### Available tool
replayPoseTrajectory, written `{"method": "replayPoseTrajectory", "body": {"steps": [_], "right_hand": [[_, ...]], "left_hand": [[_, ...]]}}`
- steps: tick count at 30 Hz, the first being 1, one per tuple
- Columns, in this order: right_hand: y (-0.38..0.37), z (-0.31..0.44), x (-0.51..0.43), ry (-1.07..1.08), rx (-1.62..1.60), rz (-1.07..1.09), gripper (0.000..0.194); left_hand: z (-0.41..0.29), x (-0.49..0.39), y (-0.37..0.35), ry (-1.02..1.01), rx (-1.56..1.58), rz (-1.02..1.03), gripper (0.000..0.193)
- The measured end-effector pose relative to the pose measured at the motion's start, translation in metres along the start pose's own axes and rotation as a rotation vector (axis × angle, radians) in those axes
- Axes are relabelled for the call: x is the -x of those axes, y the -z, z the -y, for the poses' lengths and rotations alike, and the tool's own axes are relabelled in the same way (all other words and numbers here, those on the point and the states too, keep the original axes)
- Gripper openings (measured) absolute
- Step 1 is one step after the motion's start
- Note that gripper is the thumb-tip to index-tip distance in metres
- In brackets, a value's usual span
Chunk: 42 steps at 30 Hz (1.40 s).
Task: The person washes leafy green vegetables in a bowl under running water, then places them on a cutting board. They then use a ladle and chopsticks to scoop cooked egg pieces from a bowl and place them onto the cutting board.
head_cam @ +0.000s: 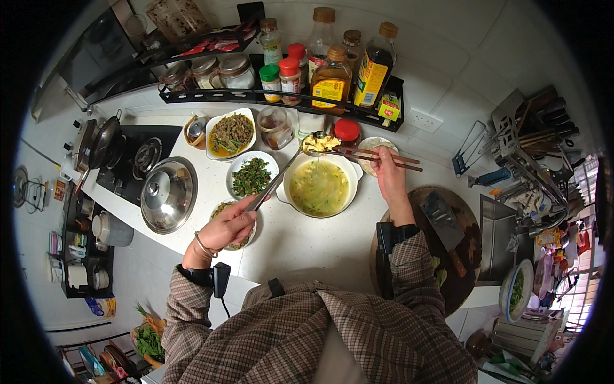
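My left hand (226,227) grips the handle of a metal ladle (284,171), whose bowl is raised over the far rim of a white two-handled pot (286,201). Yellow cooked egg (322,144) fills the ladle's bowl. My right hand (389,175) holds a pair of wooden chopsticks (400,161), their tips at the egg. Pale yellow soup (318,186) with green bits lies in the pot. Behind the chopsticks stands a bowl of rice (368,168), partly hidden by my hand. Under my left hand is a bowl of chopped food (245,240), mostly covered.
Dishes of chopped greens (251,176) and meat (231,133) stand left of the pot. A domed steel lid (169,194) lies near the gas hob (139,156). At right, a cleaver (442,218) rests on a round chopping board (417,197). Above hangs a black rack (211,97) of seasonings.
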State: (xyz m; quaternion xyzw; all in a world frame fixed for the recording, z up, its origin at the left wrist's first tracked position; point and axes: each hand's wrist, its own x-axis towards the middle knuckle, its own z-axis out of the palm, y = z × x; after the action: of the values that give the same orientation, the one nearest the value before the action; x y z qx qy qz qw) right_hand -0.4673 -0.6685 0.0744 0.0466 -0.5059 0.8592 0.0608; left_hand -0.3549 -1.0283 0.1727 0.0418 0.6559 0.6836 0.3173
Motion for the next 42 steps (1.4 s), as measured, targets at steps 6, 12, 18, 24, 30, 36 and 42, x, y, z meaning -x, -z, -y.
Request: {"method": "replayPoseTrajectory", "body": {"steps": [6,12,18,24,30,36,42], "right_hand": [[-0.006,0.006,0.000,0.018,0.007,0.012,0.020],[-0.009,0.010,0.001,0.030,0.014,-0.018,0.020],[-0.010,0.012,0.000,0.029,0.004,-0.005,0.021],[-0.010,0.013,-0.001,0.038,-0.009,-0.010,0.020],[-0.010,0.014,-0.001,0.058,-0.005,0.002,0.020],[-0.009,0.014,-0.002,0.068,-0.010,0.005,0.021],[-0.008,0.015,-0.003,0.075,-0.020,0.030,0.021]], "left_hand": [[-0.002,0.001,0.000,0.018,-0.016,-0.017,0.040],[-0.006,0.003,-0.001,0.000,-0.045,-0.015,0.040],[-0.006,0.004,-0.001,-0.038,-0.068,-0.013,0.040],[-0.006,0.004,0.000,-0.028,-0.051,-0.030,0.040],[-0.006,0.006,0.000,-0.033,-0.068,-0.040,0.040],[-0.008,0.006,-0.001,-0.025,-0.044,-0.050,0.040],[-0.011,0.008,-0.001,-0.025,-0.045,-0.029,0.042]]}}
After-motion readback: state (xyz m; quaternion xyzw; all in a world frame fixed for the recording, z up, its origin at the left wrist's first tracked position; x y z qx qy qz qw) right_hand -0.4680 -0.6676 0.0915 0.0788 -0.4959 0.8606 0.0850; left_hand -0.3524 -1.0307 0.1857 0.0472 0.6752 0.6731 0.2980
